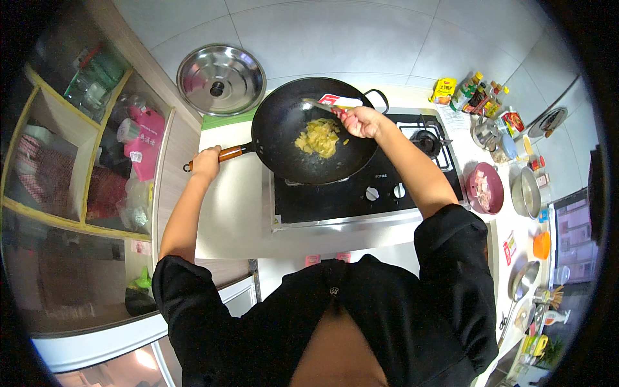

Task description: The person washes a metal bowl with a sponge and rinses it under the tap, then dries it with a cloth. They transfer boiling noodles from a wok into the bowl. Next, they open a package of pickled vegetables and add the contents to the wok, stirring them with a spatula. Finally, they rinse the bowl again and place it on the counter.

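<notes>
My left hand is closed round the wooden handle of a large black wok on the stove. In the wok lies a small heap of yellowish cooked food, its kind unclear. Above the wok's right half, my right hand is closed on a slim metal cooking utensil, reddish near my fingers. Its end points left over the food without plainly touching it; whether it is a spoon or a spatula does not show. A red-and-white label or packet shows just beyond this hand.
A steel lid leans on the wall behind left. To the right are a bare burner, sauce bottles, a yellow packet, a pink bowl of raw meat and a steel bowl. Cabinet shelves stand left.
</notes>
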Action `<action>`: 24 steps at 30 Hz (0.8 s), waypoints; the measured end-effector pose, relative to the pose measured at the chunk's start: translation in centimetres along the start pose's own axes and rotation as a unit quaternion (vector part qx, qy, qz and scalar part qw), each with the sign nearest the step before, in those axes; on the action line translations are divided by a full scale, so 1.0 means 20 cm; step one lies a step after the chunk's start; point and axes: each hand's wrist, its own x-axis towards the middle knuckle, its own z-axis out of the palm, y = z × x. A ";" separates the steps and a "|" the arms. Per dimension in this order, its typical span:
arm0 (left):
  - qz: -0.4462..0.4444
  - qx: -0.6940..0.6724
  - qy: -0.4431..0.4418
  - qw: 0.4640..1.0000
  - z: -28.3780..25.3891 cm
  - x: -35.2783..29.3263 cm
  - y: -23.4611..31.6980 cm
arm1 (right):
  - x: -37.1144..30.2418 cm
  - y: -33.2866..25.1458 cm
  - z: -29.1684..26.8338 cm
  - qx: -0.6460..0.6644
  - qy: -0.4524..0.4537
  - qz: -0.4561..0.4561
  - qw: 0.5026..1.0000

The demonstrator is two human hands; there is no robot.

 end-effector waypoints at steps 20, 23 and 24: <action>0.193 -0.589 -0.087 0.780 -0.36 -0.52 0.51 | -0.50 0.24 0.02 0.148 -0.134 -0.066 0.978; 0.207 -0.641 -0.155 0.722 -0.37 -0.57 0.75 | -0.75 0.38 -0.07 0.178 -0.161 -0.083 0.967; 0.215 -0.643 -0.159 0.717 -0.38 -0.57 0.83 | -0.83 0.42 -0.09 0.183 -0.196 -0.078 0.960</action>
